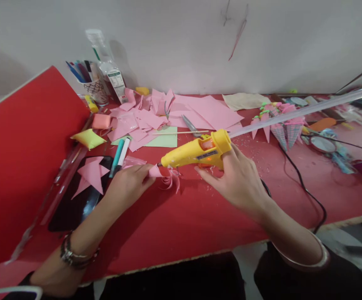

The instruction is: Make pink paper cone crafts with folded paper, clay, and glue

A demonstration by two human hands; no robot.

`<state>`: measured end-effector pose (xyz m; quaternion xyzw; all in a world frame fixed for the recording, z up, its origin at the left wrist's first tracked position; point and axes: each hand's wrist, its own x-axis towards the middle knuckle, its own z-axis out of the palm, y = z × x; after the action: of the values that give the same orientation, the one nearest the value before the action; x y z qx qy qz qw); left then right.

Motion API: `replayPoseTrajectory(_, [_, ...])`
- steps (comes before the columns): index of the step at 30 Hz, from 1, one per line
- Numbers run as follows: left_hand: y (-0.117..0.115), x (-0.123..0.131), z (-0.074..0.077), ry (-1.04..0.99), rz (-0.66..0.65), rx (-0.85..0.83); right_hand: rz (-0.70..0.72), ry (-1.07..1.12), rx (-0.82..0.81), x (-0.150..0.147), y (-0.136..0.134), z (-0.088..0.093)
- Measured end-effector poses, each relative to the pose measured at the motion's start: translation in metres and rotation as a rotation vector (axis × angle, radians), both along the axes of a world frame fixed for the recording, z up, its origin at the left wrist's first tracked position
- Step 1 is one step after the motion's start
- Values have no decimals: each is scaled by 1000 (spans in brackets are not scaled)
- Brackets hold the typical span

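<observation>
My right hand (237, 175) is wrapped round the handle of a yellow hot glue gun (193, 151), with a long clear glue stick (305, 110) running out of its back. The gun's dark nozzle points left and meets, or nearly meets, a rolled piece of pink paper (155, 171). Between its fingertips my left hand (133, 181) pinches that paper. Curled pink paper strips (170, 180) lie on the red table just beyond the roll. Left of my left hand, folded pink paper pieces (91, 175) rest on a dark phone-like slab (65, 212).
Pink paper scraps (137, 121), scissors (189, 123) and a thin wooden stick (181, 133) lie at the back. Two markers (120, 156) are by my left hand. Small decorated paper cones (285, 125) sit right, near a black cord (305, 187). A bottle (113, 75) and pen cup (96, 89) stand back left.
</observation>
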<state>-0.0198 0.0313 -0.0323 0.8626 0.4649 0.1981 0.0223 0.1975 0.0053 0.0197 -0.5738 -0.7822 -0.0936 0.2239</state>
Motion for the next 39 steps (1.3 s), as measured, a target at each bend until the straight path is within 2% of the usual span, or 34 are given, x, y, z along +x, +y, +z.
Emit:
replayPoseTrajectory(16, [-1,0,0,-11,48,-106,33,-46,-125,8,-3,2])
replayPoseTrajectory(22, [-1,-2,1,-36,68,-117,34,-106,-121,13,-2,5])
replayPoseTrajectory(30, [-1,1,1,17,14,-102,-15,-165,-112,9,0,9])
replayPoseTrajectory(39, [0,3,4,-47,-12,-66,-23,-149,-62,2,1,7])
